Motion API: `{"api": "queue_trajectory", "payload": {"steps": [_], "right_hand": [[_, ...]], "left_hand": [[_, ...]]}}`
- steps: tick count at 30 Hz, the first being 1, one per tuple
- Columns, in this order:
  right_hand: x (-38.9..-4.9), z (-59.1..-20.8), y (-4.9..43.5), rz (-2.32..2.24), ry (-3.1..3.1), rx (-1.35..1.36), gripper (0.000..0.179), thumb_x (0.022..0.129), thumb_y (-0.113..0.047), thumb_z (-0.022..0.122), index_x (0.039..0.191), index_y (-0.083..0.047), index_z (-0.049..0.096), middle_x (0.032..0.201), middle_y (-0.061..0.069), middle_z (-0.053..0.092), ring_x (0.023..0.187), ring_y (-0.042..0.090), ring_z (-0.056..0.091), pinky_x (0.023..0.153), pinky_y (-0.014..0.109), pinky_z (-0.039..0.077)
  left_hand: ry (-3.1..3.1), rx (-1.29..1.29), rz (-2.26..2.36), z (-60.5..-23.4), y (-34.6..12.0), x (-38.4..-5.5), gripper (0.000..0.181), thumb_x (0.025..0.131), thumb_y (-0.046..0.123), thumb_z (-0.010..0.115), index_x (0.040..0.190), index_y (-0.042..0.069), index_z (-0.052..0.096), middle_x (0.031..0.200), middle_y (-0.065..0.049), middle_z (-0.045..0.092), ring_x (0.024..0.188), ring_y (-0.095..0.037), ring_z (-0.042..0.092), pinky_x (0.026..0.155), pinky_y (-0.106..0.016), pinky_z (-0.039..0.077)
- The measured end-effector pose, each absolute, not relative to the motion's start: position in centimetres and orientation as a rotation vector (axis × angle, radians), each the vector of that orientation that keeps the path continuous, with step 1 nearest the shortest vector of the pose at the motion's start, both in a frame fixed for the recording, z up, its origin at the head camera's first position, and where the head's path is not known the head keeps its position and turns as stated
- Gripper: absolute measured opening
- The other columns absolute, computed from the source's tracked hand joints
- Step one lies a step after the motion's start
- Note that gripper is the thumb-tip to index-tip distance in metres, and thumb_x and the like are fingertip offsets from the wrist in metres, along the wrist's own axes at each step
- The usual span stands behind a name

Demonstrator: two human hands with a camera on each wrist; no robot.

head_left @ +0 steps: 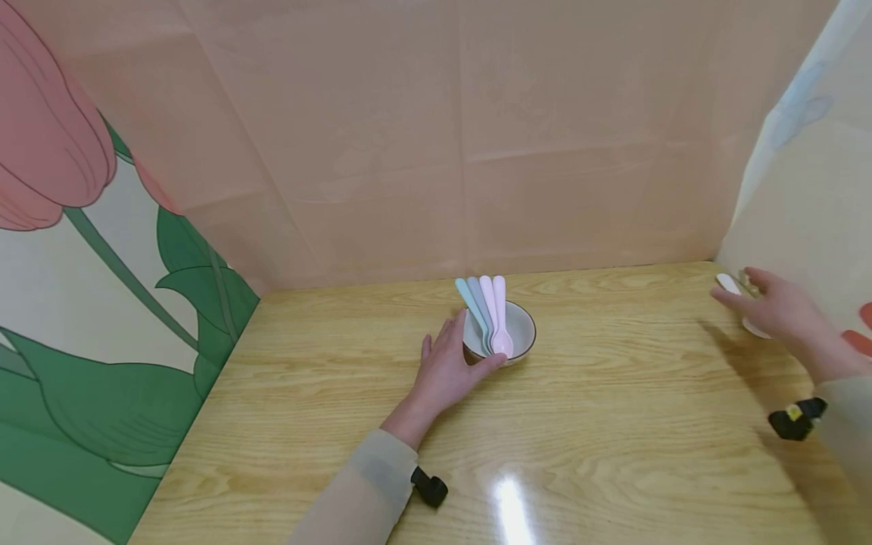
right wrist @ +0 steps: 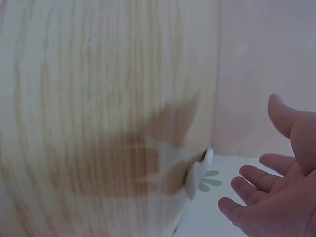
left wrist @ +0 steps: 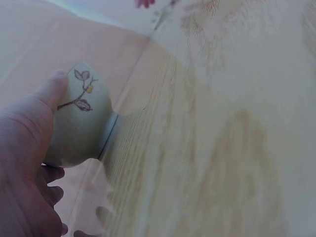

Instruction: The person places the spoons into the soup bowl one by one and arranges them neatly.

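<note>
My left hand [head_left: 446, 375] grips the near left side of a small bowl [head_left: 521, 327] with a dark rim, its thumb at the near edge. In the left wrist view the outside of that bowl [left wrist: 81, 131] carries a painted twig with leaves. Several small plastic spoons [head_left: 501, 318], blue, grey-blue and pink, lean in the bowl with their handles pointing away. Over at the right end of the table, my right hand [head_left: 783, 314] has its fingers spread. Close to it are a white oval piece [head_left: 727, 284] and another white piece [head_left: 756, 329], partly hidden by the hand.
The wood-grain table [head_left: 327, 363] meets a pinkish sheet [head_left: 381, 151] at the back. A panel with printed tulips [head_left: 95, 318] stands on the left, and a pale sheet [head_left: 824, 212] borders the right. A bright glare lies on the near tabletop.
</note>
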State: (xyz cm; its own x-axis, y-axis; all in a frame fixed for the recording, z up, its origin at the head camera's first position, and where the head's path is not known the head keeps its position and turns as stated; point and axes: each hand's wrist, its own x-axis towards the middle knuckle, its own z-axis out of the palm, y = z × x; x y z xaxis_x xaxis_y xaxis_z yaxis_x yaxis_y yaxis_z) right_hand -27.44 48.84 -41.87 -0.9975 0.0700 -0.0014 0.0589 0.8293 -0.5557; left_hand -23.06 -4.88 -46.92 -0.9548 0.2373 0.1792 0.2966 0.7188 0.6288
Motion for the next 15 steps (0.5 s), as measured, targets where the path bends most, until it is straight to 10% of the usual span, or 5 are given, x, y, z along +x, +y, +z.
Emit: {"api": "queue_trajectory", "payload": {"steps": [15], "right_hand": [[-28.6, -43.6, 49.1, 0.884, -3.157, 0.044, 0.099, 0.117, -0.056, 0.037, 0.161, 0.013, -0.018, 0.156, 0.056, -0.012, 0.146, 0.079, -0.003, 0.117, 0.086, 0.009]], "left_hand": [[-2.806, -0.458, -1.078, -47.0, -4.9, -23.0, 0.106, 0.097, 0.072, 0.072, 0.176, 0.020, 0.024, 0.173, -0.003, 0.044, 0.165, -0.031, 0.029, 0.129, -0.070, 0.014]]}}
